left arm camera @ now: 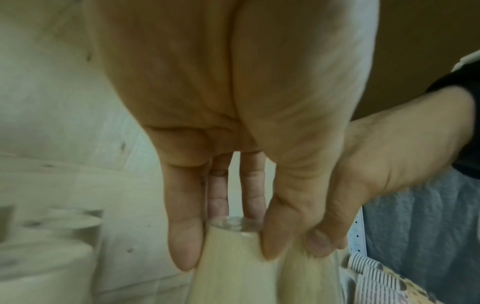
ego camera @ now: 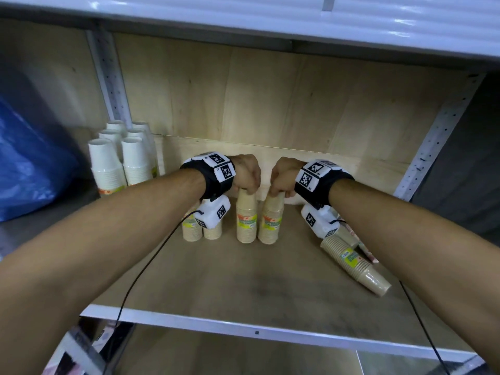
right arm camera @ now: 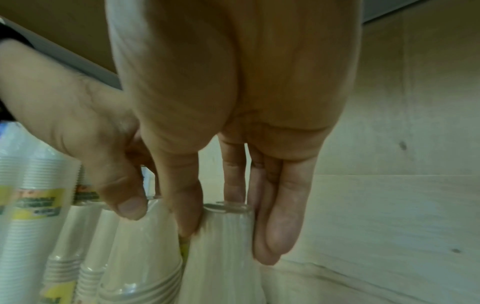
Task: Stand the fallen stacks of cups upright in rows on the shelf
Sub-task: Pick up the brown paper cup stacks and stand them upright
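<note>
Shelf board (ego camera: 243, 280): matt wood-look, faintly scuffed; back panel (ego camera: 270, 98) pale wood grain. Front edge (ego camera: 216, 324) and perforated uprights (ego camera: 111, 85): glossy white-painted metal. Kraft cup stacks (ego camera: 246, 220): matt brown paper under shiny clear plastic wrap. White cup stacks (ego camera: 105, 161): smooth paper. Blue bag (ego camera: 27, 163): glossy plastic.

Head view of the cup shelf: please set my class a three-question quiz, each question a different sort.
1. True or false: the left hand and the right hand each grip the top of an upright brown cup stack.
2. Which stack lies fallen: A white stacks, B brown stack at the right?
3. Fill in: the gripped stacks stand on the ___.

Key: 1 true; 2 B; 3 shelf.
</note>
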Demonstrator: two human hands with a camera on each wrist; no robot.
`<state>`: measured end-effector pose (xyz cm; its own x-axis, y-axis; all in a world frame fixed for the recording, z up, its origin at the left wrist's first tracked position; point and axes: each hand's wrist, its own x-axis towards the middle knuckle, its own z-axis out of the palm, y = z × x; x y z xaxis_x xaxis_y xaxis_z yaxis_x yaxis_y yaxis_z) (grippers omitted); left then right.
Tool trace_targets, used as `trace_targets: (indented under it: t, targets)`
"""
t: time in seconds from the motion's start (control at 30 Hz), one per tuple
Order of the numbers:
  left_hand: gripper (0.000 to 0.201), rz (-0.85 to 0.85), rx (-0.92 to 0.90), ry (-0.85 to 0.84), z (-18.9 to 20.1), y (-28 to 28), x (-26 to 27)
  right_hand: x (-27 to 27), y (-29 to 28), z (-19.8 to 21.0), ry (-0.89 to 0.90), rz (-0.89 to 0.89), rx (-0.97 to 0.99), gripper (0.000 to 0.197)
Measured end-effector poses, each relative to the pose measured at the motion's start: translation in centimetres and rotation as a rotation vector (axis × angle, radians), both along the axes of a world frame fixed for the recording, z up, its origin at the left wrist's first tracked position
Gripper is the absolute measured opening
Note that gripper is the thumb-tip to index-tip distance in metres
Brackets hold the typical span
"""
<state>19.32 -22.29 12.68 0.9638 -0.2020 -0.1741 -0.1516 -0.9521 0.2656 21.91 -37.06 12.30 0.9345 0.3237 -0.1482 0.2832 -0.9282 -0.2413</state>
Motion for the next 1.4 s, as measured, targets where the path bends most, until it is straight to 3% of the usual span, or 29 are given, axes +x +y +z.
trace_targets:
  t: [0.27,0.5,0.7,1.03,1.27,1.4]
  targets:
    - [0.023,0.074,-0.008,0.069,1.1,3.5,-2.6,-1.1,4.4,0.2,0.165,0.111,0.076,0.032]
    - [0.022,0.176,-0.030,0.083,0.4,7.7,-4.8,-2.9,8.4,-0.4,0.222,0.199,0.109,0.020]
    - [0.025,0.245,-0.068,0.068,-0.3,10.6,-6.5,-4.2,10.7,-0.9,0.184,0.245,0.169,0.015]
    - [0.021,0.256,-0.095,0.035,-1.6,12.0,-7.1,-4.8,12.0,-1.6,0.096,0.260,0.185,0.035]
    - [0.023,0.278,-0.125,0.014,-1.3,12.3,-6.7,-4.8,12.0,-1.2,0.072,0.262,0.209,0.028]
    - [0.030,0.295,-0.113,-0.030,-0.4,12.4,-6.3,-4.8,11.9,-0.6,0.068,0.260,0.214,0.034]
